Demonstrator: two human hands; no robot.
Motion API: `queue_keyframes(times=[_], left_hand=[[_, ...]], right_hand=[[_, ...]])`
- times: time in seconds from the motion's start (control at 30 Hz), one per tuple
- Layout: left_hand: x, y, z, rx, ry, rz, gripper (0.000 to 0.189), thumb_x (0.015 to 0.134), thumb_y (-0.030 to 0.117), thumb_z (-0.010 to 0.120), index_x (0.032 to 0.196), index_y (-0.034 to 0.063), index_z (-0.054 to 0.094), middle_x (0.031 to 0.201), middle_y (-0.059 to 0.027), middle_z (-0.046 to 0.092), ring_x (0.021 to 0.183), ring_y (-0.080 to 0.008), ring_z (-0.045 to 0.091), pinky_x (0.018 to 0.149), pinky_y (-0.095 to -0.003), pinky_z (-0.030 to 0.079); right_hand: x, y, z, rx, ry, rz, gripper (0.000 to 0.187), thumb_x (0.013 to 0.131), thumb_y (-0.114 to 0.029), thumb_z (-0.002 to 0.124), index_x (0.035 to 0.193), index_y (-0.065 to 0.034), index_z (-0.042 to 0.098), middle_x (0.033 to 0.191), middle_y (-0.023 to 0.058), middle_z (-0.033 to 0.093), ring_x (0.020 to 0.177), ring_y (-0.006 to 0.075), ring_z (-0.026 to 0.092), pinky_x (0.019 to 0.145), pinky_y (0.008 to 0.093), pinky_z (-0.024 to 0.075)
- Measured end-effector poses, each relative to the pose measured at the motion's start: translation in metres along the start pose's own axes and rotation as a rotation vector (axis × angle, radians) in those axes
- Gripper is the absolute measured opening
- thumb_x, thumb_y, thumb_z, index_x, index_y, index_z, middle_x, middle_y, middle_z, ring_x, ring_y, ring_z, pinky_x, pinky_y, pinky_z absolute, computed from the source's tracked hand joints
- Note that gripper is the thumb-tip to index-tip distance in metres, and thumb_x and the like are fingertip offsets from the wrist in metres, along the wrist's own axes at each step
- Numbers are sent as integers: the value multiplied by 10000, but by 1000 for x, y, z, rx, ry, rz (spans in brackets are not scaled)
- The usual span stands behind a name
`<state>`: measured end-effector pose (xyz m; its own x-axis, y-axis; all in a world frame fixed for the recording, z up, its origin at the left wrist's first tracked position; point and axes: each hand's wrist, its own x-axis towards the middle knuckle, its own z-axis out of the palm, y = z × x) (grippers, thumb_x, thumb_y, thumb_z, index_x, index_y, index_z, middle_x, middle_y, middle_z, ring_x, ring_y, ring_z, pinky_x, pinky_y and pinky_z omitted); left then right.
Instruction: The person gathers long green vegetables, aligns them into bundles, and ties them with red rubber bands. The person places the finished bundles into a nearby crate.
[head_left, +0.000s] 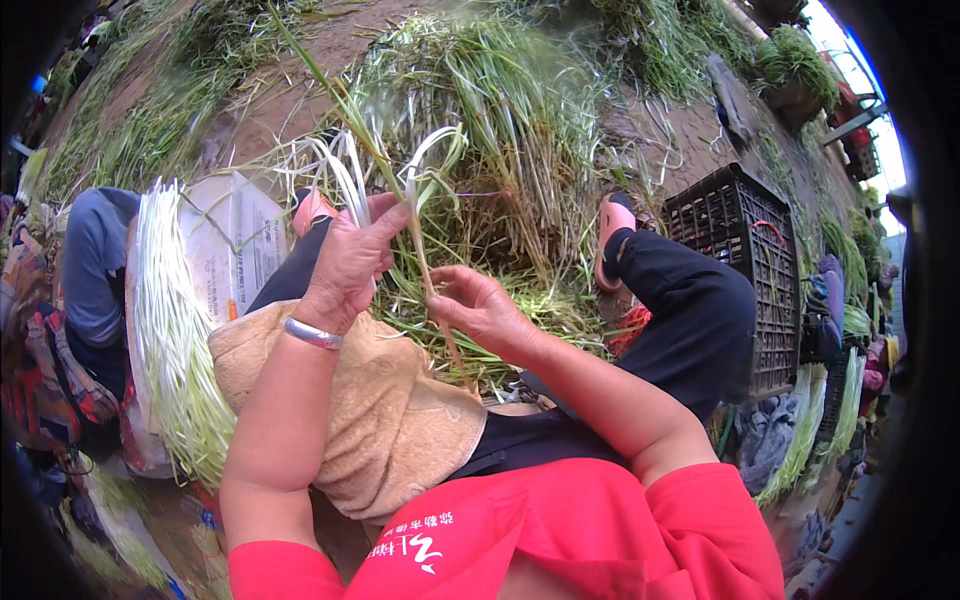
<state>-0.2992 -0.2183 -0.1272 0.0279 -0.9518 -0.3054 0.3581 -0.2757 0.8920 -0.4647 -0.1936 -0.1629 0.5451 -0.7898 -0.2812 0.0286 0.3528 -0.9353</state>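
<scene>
My left hand (352, 251), with a silver bangle at its wrist, pinches a long leafy green stalk (418, 244) between thumb and forefinger. Pale peeled leaves or stems (352, 169) hang over the back of this hand. Lower on the same stalk, my right hand (480, 304) has its thumb and forefinger at the brownish end part. Beyond my hands lies a large heap of green stalks (517, 142) with brown lower ends. A tan cloth (390, 420) covers my lap. To the left, a thick bundle of pale, slender stems (176, 322) rests on a white printed sack or board (251, 232).
A black plastic crate (769, 285) stands at the right beside my knee. Another person's bent knee (97, 255) is at the far left. Loose greens (142, 127) litter the brown ground. More pale bundles (806, 427) lie at the lower right, near a grey plastic bag (765, 435).
</scene>
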Motion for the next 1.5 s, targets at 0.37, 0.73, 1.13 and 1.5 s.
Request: queue_keyframes(times=[0.37,0.73,1.13,1.5], left_hand=[[1,-3,5,-71,-54,-104,161,809,214,600,917,97,575,663,73,525,445,0,357,381,-144,260],[8,-7,-1,-118,129,11,151,788,166,624,864,73,532,646,38,514,420,-9,335,360,-161,252],[19,27,-41,-352,226,154,117,808,150,599,872,64,552,675,24,550,371,-5,282,339,-158,220],[6,-10,10,145,24,138,215,775,109,635,926,15,516,792,-41,591,661,-79,554,501,-180,421]], right_hand=[[45,-27,7,698,203,-24,134,853,-238,527,926,-126,534,872,-9,580,825,104,542,698,277,420],[24,22,14,859,19,229,121,878,-245,474,924,-134,476,941,29,549,896,167,502,804,347,383],[-45,112,-73,-1509,-391,610,228,771,-179,496,956,-108,608,945,92,622,884,239,591,739,372,451],[49,-17,16,527,132,-102,257,898,-296,430,1020,-74,478,811,13,586,694,124,562,675,275,448]])
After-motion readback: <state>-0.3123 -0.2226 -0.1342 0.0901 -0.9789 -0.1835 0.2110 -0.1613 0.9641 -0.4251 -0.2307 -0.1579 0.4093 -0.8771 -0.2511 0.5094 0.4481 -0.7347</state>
